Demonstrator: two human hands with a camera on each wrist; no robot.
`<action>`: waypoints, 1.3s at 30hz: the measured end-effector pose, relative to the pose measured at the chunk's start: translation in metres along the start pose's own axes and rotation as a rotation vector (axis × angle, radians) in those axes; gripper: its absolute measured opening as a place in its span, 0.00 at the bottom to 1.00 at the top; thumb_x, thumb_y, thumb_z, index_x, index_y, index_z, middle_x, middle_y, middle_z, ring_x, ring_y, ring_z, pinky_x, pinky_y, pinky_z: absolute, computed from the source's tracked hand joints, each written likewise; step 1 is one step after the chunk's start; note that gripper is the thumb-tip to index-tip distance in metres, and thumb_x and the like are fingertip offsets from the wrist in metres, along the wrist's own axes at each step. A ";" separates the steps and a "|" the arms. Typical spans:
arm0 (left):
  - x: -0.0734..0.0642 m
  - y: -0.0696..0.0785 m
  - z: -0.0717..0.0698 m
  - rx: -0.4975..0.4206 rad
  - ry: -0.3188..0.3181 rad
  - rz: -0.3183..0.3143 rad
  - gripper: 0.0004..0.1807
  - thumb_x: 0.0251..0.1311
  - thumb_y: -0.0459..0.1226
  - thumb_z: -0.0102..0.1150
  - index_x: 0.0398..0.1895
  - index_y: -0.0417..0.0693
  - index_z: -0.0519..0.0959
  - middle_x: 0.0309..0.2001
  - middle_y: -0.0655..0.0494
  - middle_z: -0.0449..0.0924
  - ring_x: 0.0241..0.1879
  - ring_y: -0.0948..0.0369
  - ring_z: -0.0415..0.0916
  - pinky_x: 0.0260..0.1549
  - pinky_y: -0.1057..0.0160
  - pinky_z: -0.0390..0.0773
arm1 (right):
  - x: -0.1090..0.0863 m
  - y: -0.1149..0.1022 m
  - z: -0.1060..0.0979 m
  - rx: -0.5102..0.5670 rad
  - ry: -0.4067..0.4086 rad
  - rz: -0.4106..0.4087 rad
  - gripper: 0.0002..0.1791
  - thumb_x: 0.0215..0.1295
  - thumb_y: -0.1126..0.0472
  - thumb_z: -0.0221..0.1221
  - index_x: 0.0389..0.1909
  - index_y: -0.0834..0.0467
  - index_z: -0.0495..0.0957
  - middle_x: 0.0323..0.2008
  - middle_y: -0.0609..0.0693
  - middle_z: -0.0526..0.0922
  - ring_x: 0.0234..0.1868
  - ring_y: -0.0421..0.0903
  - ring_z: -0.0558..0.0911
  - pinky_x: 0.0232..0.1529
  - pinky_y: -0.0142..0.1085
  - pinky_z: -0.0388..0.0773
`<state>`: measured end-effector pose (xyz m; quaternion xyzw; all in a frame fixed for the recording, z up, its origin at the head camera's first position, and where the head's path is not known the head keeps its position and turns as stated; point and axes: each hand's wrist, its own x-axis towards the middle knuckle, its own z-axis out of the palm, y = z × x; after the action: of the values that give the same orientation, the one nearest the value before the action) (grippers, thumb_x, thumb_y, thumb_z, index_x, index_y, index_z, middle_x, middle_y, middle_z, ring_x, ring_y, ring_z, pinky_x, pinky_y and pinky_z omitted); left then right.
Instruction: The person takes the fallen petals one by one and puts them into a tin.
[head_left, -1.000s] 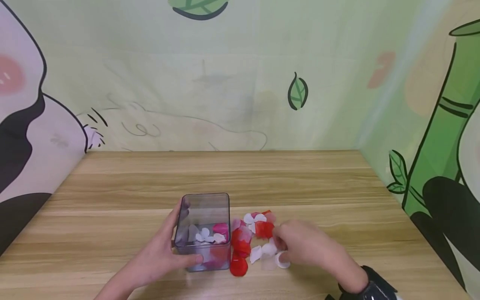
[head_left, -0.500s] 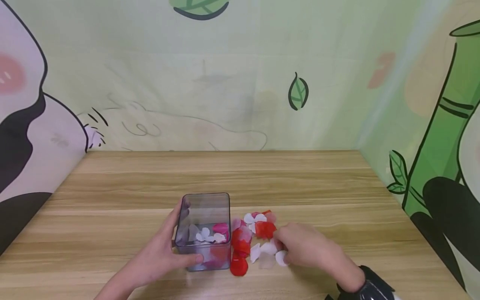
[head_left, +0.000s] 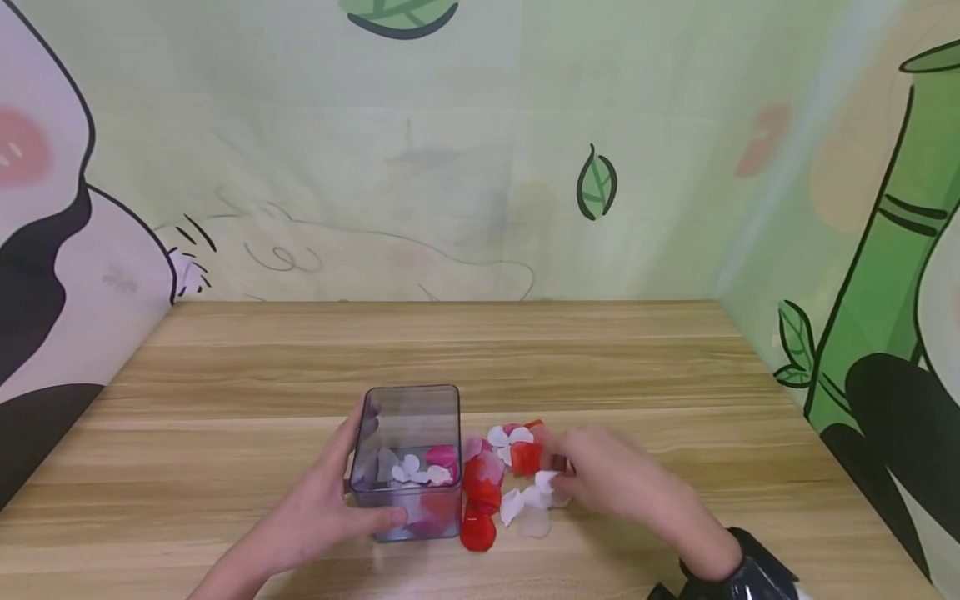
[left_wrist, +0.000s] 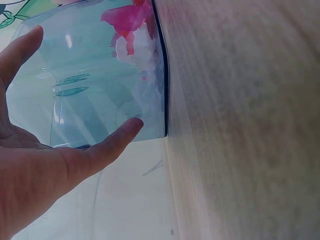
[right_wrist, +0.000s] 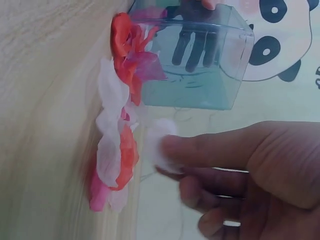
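Note:
A clear, bluish open-topped plastic box (head_left: pixel 412 417) stands on the table with white, pink and red petals inside. Around its left side curls my left hand (head_left: pixel 322 508), thumb on the front wall and fingers along the far left side; the left wrist view shows thumb and a finger against the box (left_wrist: pixel 90 100). My right hand (head_left: pixel 622 475) is just right of the loose petals and pinches a white petal (right_wrist: pixel 161 137) between thumb and forefinger, slightly blurred. Beside the box lies a pile of red petals (head_left: pixel 482 483), with white petals (head_left: pixel 513 506) and pink ones among them.
The wooden table (head_left: pixel 300 358) runs back to a pale green cloth backdrop (head_left: pixel 450 208) printed with pandas and bamboo. A black band (head_left: pixel 742 575) sits on the right wrist.
My right hand has pinched a white petal from the pile's right edge and lifted it up slightly to the left. The left hand and the box have stayed put.

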<state>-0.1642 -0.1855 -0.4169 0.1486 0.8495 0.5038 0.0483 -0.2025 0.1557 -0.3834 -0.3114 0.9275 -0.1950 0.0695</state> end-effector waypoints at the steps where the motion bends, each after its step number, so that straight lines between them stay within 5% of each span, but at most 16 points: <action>1: 0.000 0.000 0.000 0.001 0.001 0.000 0.74 0.46 0.48 0.84 0.85 0.58 0.36 0.80 0.39 0.49 0.76 0.36 0.48 0.67 0.29 0.53 | 0.001 -0.001 -0.001 0.011 0.026 0.000 0.09 0.60 0.68 0.72 0.32 0.52 0.83 0.24 0.37 0.78 0.25 0.36 0.74 0.26 0.31 0.75; 8: 0.001 0.000 0.000 0.006 0.002 0.002 0.74 0.46 0.48 0.84 0.85 0.57 0.35 0.80 0.39 0.47 0.76 0.37 0.47 0.67 0.30 0.53 | 0.007 -0.013 -0.004 0.067 0.225 0.005 0.07 0.61 0.64 0.73 0.40 0.54 0.87 0.27 0.38 0.82 0.23 0.34 0.72 0.23 0.31 0.74; 18: 0.000 0.002 -0.002 0.021 0.005 -0.011 0.73 0.46 0.50 0.83 0.85 0.57 0.36 0.80 0.39 0.46 0.76 0.36 0.47 0.67 0.29 0.54 | 0.014 -0.030 -0.002 0.167 0.504 -0.212 0.07 0.58 0.68 0.75 0.36 0.56 0.89 0.28 0.39 0.84 0.27 0.33 0.77 0.26 0.29 0.77; 26: 0.000 0.001 -0.002 0.014 0.005 0.012 0.73 0.46 0.49 0.83 0.85 0.58 0.36 0.80 0.40 0.47 0.76 0.36 0.47 0.67 0.29 0.52 | 0.022 -0.049 0.007 0.191 0.598 -0.372 0.11 0.55 0.69 0.76 0.39 0.58 0.89 0.35 0.45 0.88 0.32 0.37 0.82 0.32 0.28 0.81; 32: -0.001 0.000 -0.002 0.012 0.008 0.025 0.72 0.47 0.49 0.83 0.85 0.60 0.37 0.80 0.38 0.48 0.74 0.36 0.52 0.66 0.29 0.56 | 0.028 -0.063 0.013 0.177 0.610 -0.419 0.14 0.56 0.69 0.75 0.44 0.58 0.89 0.38 0.46 0.88 0.39 0.39 0.84 0.42 0.26 0.82; 39: -0.001 0.001 -0.002 0.011 -0.002 0.010 0.71 0.48 0.49 0.82 0.85 0.62 0.37 0.80 0.38 0.48 0.73 0.35 0.54 0.65 0.30 0.60 | 0.032 -0.069 0.018 0.209 0.599 -0.431 0.13 0.58 0.70 0.73 0.44 0.59 0.89 0.38 0.47 0.87 0.37 0.38 0.84 0.39 0.27 0.83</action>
<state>-0.1633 -0.1867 -0.4148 0.1537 0.8516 0.4991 0.0456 -0.1854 0.0800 -0.3724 -0.4196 0.7951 -0.3810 -0.2159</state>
